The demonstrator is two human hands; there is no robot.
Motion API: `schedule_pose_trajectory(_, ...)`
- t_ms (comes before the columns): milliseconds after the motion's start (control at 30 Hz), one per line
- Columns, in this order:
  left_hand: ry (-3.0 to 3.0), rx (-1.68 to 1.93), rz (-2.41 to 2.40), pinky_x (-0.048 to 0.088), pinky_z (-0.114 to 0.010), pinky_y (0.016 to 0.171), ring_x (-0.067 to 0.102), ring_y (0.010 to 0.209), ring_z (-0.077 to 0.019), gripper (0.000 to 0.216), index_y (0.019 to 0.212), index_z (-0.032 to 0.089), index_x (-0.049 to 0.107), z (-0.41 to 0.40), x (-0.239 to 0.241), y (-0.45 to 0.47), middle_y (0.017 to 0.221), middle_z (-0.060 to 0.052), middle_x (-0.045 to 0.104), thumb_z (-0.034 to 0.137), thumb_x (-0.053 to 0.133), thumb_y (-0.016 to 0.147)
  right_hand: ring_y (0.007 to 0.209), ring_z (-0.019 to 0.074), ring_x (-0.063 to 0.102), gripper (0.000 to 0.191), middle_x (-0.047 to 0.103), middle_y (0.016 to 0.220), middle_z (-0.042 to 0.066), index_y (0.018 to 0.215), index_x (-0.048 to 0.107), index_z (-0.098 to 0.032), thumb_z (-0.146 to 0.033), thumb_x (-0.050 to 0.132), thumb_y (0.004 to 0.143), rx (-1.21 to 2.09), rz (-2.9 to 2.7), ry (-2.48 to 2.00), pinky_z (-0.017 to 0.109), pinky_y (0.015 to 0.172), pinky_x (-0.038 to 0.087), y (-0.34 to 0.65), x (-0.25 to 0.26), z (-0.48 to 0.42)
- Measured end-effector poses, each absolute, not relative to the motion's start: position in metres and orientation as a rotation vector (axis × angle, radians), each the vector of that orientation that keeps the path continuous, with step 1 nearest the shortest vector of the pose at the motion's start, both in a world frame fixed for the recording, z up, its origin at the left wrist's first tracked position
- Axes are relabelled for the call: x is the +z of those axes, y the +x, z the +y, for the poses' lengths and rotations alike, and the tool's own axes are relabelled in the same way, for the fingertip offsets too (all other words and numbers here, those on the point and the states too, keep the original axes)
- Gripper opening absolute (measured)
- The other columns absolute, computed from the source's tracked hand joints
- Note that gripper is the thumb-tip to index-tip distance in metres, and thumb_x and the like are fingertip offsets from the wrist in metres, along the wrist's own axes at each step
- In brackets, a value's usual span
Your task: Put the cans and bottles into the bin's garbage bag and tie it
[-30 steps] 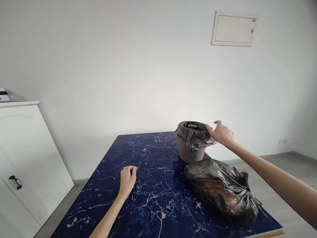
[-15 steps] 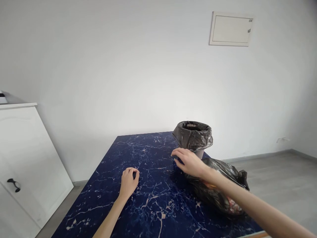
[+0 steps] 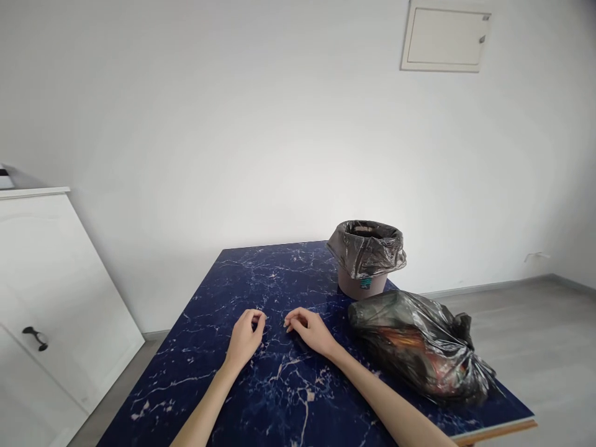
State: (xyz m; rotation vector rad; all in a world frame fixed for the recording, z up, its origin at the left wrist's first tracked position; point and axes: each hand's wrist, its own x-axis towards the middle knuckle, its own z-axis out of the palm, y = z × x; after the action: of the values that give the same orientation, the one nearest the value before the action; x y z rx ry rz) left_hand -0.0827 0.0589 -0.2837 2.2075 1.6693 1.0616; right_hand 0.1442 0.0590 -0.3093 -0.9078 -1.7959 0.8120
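My left hand (image 3: 248,335) rests on the dark blue marbled table (image 3: 195,372), fingers loosely curled and the thumb set off from them by a gap. Nothing shows in it. Across a short stretch of tabletop, my right hand (image 3: 311,331) lies in a similar loose curve, also holding nothing. To its right a knotted black plastic bag (image 3: 419,347) lies on its side, with orange and red contents showing through. Behind that bag stands a small grey-pink trash bin (image 3: 349,284), with a black bin liner (image 3: 367,257) folded over its rim.
A white cabinet (image 3: 60,273) with a black handle stands to the left of the table. Beyond the table is a white wall (image 3: 209,124) with a panel door (image 3: 444,36) high on the right. Grey floor (image 3: 535,335) shows at the right.
My right hand has moved left and nearer, away from beside the bin and bag, and its fingers have curled more. My left hand stays nearly in place. The view has tilted slightly.
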Motion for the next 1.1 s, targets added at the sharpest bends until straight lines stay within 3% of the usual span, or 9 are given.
schedule_pose_trajectory(133,2.256,0.929,1.639,0.047,-0.032,0.065,0.067,0.067,-0.0224,0.043,0.086,0.026,0.061,0.048,-0.279,-0.074,0.074,-0.003,0.069,0.054,0.036,0.105,0.075,0.0201,0.076,0.026,0.078,0.089,0.006,0.1,0.066,-0.022,-0.041,0.049,0.103,0.937,-1.703,-0.901,0.034,0.077,0.06,0.15,-0.316,0.057)
schedule_pose_trajectory(267,2.322,0.784,1.656,0.035,-0.03,0.057,0.063,0.058,-0.0223,0.039,0.082,0.026,0.059,0.04,-0.279,-0.068,0.062,0.0,0.062,0.052,0.039,0.104,0.072,0.0196,0.074,0.021,0.078,0.087,0.004,0.097,0.068,-0.023,-0.041,0.057,0.099,0.978,-1.671,-0.902,0.033,0.076,0.057,0.154,-0.316,0.046)
schedule_pose_trajectory(533,2.419,0.649,1.618,0.034,-0.03,0.059,0.064,0.061,-0.0221,0.036,0.091,0.027,0.063,0.035,-0.278,-0.068,0.068,0.0,0.066,0.047,0.038,0.106,0.061,0.0168,0.068,0.02,0.072,0.075,0.0,0.1,0.062,-0.022,-0.041,0.056,0.098,1.047,-1.577,-0.918,0.031,0.069,0.056,0.154,-0.314,0.047)
schedule_pose_trajectory(1100,2.449,0.604,1.617,0.033,-0.028,0.061,0.063,0.063,-0.0192,0.033,0.095,0.026,0.064,0.034,-0.278,-0.068,0.071,0.001,0.066,0.041,0.039,0.108,0.059,0.0152,0.067,0.014,0.072,0.073,-0.001,0.098,0.064,-0.022,-0.034,0.057,0.094,1.077,-1.541,-0.908,0.028,0.066,0.054,0.155,-0.318,0.049)
